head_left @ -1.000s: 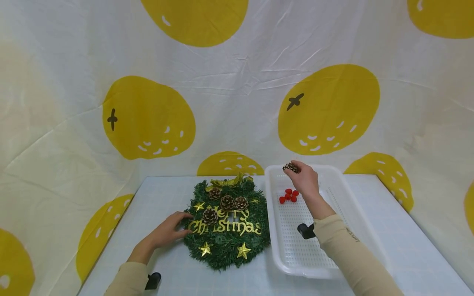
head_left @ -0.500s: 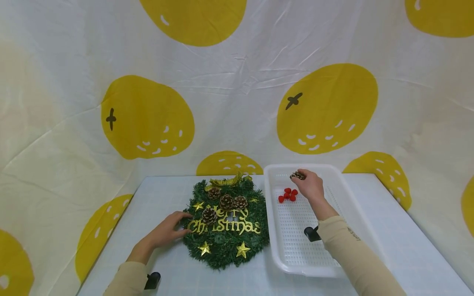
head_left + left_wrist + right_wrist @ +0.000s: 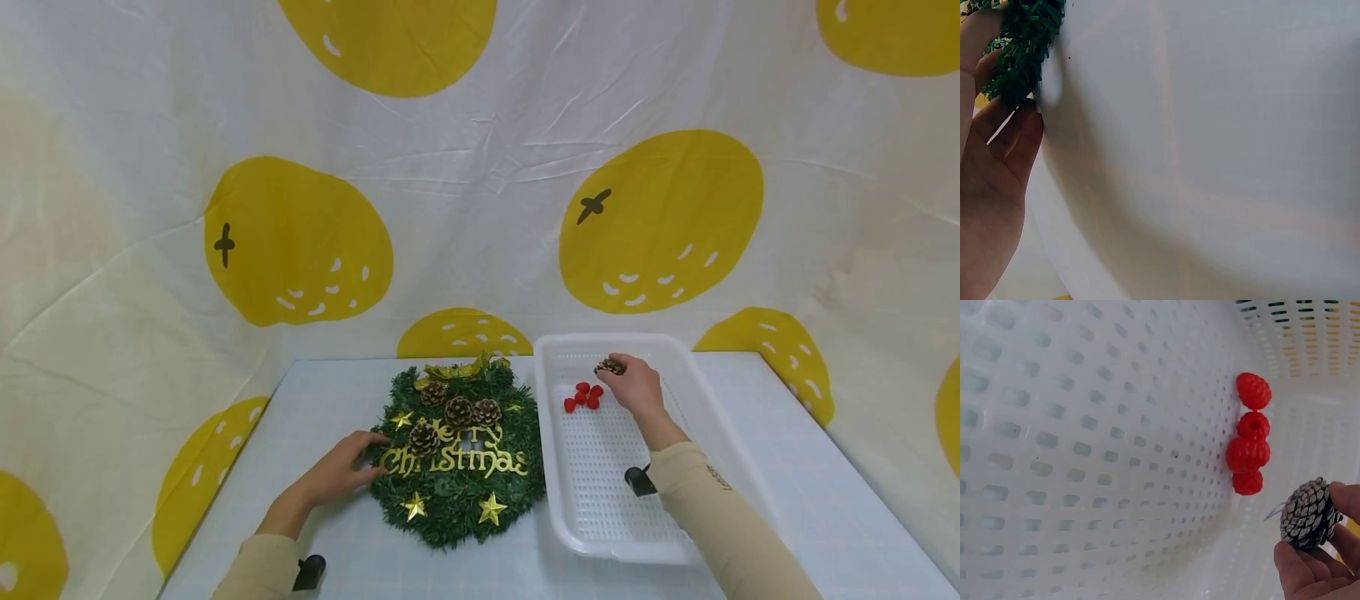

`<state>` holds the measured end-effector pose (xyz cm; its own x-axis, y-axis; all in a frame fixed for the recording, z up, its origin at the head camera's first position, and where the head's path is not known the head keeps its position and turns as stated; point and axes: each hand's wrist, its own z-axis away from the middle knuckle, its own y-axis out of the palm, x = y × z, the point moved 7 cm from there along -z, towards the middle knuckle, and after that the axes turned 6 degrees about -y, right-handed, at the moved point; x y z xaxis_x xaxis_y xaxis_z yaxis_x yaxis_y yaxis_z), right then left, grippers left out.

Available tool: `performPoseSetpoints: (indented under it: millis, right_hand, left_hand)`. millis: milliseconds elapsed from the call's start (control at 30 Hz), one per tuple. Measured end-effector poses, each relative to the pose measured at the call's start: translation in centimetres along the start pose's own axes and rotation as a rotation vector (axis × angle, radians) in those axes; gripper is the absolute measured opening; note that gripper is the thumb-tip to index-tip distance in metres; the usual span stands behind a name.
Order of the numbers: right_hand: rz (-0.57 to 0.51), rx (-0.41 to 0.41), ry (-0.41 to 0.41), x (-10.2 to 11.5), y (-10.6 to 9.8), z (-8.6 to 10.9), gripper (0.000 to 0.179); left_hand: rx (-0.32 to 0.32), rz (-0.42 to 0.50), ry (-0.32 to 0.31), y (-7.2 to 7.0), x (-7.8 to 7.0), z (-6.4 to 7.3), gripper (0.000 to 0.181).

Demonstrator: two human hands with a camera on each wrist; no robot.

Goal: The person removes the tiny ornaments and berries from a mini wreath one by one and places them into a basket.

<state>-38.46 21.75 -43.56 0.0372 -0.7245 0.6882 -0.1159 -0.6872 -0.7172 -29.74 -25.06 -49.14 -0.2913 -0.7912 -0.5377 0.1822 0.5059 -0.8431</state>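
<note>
A green Christmas wreath (image 3: 450, 500) lies on the table, with pine cones, gold stars and gold "Merry Christmas" lettering on it. My left hand (image 3: 341, 471) grips its left edge; the left wrist view shows thumb and fingers around the green tinsel (image 3: 1022, 56). In my right hand (image 3: 636, 387) a pine cone (image 3: 1307, 515) is pinched between thumb and fingers, a thin wire loop sticking out from it. That hand is over the far part of a white plastic basket (image 3: 558, 508). Several red raspberries (image 3: 1249, 453) lie on the basket floor beside the pine cone.
The basket stands right of the wreath, its near left wall close to the tinsel. A white table (image 3: 330, 383) carries both. Behind it hangs a white curtain (image 3: 480, 225) with yellow fruit prints.
My right hand has moved right and down with the pine cone, lower over the basket. My left hand and the wreath stay put.
</note>
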Motion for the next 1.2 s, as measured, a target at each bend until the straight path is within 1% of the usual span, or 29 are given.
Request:
performPoseSetpoints:
  millis: [133,267,400,533,733,833,1067,1200]
  right_hand:
    - [0.013,0.009,0.001,-0.5,0.2,-0.2,0.050]
    - [0.024,0.018,0.029,-1.0,0.4,-0.2,0.048]
    - [0.053,0.036,0.048,-1.4,0.3,-0.1,0.046]
    - [0.095,0.053,0.036,-1.3,0.2,0.0,0.046]
    - [0.118,0.067,0.024,-1.6,0.4,-0.1,0.047]
    - [0.122,0.072,0.032,-1.8,0.6,-0.2,0.047]
    - [0.122,0.084,0.062,-2.1,0.9,-0.1,0.049]
    - [0.142,0.082,0.059,-2.0,0.8,-0.1,0.048]
  left_hand:
    - [0.007,0.012,-0.012,0.0,0.0,0.0,0.050]
    - [0.014,0.024,-0.023,0.2,0.2,-0.1,0.050]
    - [0.017,0.026,-0.020,0.2,0.5,-0.1,0.051]
    - [0.018,0.031,-0.018,0.3,0.6,-0.2,0.051]
    - [0.016,0.030,-0.010,0.3,0.5,-0.1,0.050]
    - [0.010,0.026,0.000,0.2,0.3,-0.1,0.050]
    - [0.000,0.009,0.000,0.1,0.1,0.1,0.049]
    - [-0.005,0.009,0.012,0.0,0.0,0.0,0.049]
